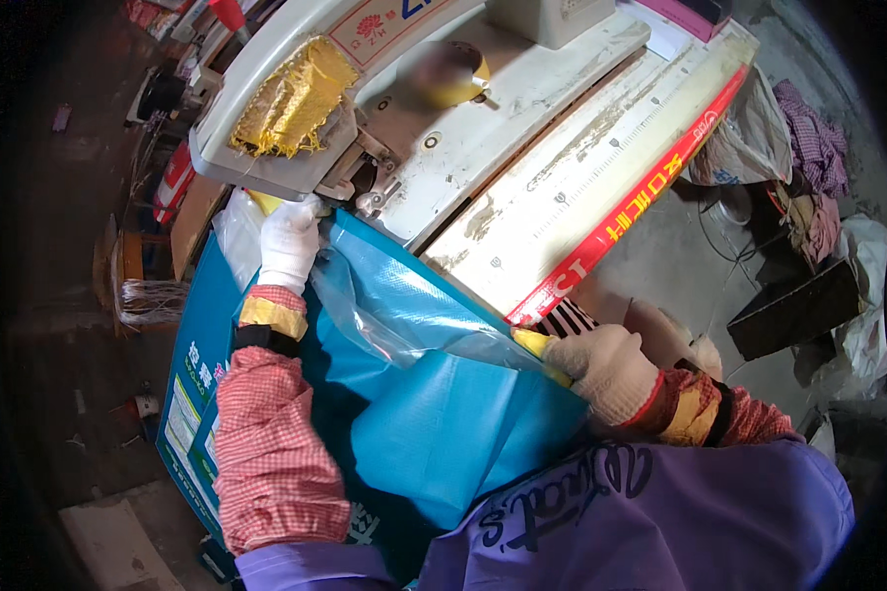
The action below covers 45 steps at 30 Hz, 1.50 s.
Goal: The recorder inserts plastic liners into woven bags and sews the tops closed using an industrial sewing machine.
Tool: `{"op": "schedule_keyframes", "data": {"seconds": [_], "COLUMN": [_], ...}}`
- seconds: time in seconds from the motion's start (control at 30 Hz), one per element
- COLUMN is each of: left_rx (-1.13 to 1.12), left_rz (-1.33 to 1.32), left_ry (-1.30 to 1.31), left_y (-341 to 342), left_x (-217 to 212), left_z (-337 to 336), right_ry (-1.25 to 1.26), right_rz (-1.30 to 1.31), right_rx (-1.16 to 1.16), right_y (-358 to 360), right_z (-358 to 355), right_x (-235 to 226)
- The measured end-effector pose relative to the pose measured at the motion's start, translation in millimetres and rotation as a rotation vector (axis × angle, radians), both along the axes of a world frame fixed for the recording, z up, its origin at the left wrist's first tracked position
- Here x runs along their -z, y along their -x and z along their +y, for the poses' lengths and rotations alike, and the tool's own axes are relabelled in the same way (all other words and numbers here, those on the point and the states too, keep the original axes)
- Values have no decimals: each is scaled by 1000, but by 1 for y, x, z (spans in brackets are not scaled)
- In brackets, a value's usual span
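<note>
A large blue woven plastic bag hangs in front of me, with a clear plastic liner showing along its mouth. My left hand, in a white glove, is closed on the bag's mouth edge right beside the presser foot of a white industrial sewing machine. My right hand, in a pale glove with yellow fingertips, grips the far right end of the same edge, just off the machine table. Between the hands the edge runs along the table's front. The underside of the left fingers is hidden.
The white table carries a red printed strip along its edge. A folded gold cloth is fixed to the machine head. On the right floor are a dark box and crumpled sacks. White thread bundles lie left.
</note>
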<state>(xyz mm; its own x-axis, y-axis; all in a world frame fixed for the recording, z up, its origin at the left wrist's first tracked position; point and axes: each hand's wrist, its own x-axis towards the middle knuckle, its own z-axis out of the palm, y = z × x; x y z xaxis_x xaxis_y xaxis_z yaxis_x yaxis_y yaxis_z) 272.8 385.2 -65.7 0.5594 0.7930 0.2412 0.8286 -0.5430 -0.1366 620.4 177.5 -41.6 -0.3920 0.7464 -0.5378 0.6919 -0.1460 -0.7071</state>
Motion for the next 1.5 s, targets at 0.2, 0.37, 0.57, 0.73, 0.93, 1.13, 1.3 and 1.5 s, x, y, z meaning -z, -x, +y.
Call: {"op": "schedule_keyframes", "data": {"seconds": [0.2,0.37,0.57,0.73,0.93,1.13,1.3,1.5], "left_rx": [-324,-139,-98,-400,-187,347,363,-252], "left_rz": [128,28,342,195,419,446,730,362], "left_ry": [273,279,-137,-129,273,439,1278,1314], "left_y": [-20,-22,53,43,-65,-190,-204,-179], "left_x": [-34,-31,-32,-113,-155,-156,-165,-214], "left_z": [-43,-23,71,79,-42,-107,-126,-114], "right_ry": [73,48,-200,-542,-772,-1018,-310,-426], "right_rz": [-320,-286,-163,-290,-76,-46,435,596], "right_rx": [-183,-280,-196,-127,-418,-68,-174,-180], "right_y": [3,-1,89,142,122,55,77,139], "right_z": [-3,-6,56,119,170,160,160,220], "right_x": [4,5,43,-34,23,29,-2,91]}}
